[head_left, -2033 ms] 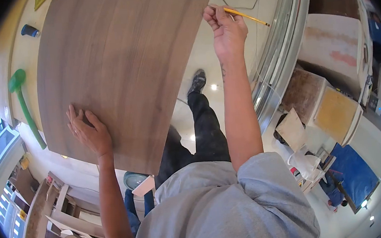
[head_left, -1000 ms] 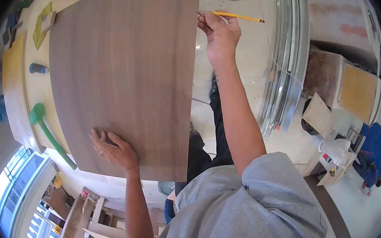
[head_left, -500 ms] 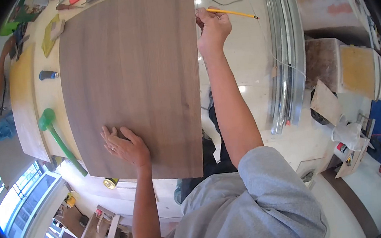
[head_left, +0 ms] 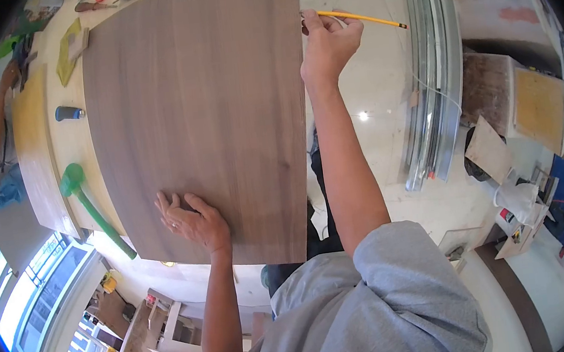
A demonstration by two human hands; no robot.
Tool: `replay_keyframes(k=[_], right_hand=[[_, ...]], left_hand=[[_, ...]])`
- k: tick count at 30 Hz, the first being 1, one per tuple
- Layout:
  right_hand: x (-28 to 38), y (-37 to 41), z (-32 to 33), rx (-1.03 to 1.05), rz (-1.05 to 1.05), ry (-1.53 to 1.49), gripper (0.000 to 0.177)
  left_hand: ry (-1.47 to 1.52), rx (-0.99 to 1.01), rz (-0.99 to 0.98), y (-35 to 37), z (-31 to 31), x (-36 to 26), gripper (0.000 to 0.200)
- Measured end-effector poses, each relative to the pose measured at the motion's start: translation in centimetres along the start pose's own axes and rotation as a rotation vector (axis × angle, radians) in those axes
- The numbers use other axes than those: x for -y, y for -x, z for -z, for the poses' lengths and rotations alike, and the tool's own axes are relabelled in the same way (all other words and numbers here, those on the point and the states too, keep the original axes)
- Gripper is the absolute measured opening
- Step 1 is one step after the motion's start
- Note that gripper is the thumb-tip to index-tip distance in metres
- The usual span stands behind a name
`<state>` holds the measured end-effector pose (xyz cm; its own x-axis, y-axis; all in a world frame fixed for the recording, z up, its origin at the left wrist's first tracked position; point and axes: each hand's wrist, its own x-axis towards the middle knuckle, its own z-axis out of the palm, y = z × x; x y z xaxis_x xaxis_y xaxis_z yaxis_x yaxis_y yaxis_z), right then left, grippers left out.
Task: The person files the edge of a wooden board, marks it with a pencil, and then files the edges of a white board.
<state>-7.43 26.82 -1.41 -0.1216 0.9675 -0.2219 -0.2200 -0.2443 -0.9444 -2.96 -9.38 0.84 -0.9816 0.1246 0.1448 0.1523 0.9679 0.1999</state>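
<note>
A large brown wood-grain board (head_left: 206,108) lies flat on the work table in front of me. My left hand (head_left: 195,221) rests on its near part, fingers spread and pressing on the surface. My right hand (head_left: 331,43) is at the board's right edge, toward the far end, closed around a yellow pencil (head_left: 368,18). The pencil's eraser end points out to the right; its tip is hidden by my fingers at the edge.
Left of the board lie a green mallet (head_left: 97,212), a small dark blue cylinder (head_left: 69,113) and a yellow-green piece (head_left: 67,58). Long metal profiles (head_left: 427,71) lie on the floor at right. Another person's arm (head_left: 0,109) shows at far left.
My view has shifted slightly, so the board and tools sit a little differently in it. The left hand stays flat on the board, and the right keeps the pencil at the edge.
</note>
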Motion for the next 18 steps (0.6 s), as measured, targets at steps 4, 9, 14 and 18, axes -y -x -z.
replay_keyframes(k=[4, 9, 14, 18], right_hand=[[-0.3, 0.4, 0.4, 0.01, 0.014, 0.014, 0.046], [-1.2, 2.9, 2.5, -0.006, 0.034, -0.03, 0.046], [-0.4, 3.8, 2.8, 0.009, 0.02, -0.075, 0.047], [-1.0, 0.0, 0.4, 0.03, 0.059, -0.163, 0.048]], left_hand=[[0.041, 0.008, 0.027, -0.2, -0.1, -0.1, 0.037], [0.042, 0.03, 0.013, 0.0, 0.0, 0.4, 0.04], [0.054, 0.027, 0.015, 0.0, -0.2, 0.3, 0.043], [0.048, 0.019, 0.008, 0.1, -0.2, 0.3, 0.045]])
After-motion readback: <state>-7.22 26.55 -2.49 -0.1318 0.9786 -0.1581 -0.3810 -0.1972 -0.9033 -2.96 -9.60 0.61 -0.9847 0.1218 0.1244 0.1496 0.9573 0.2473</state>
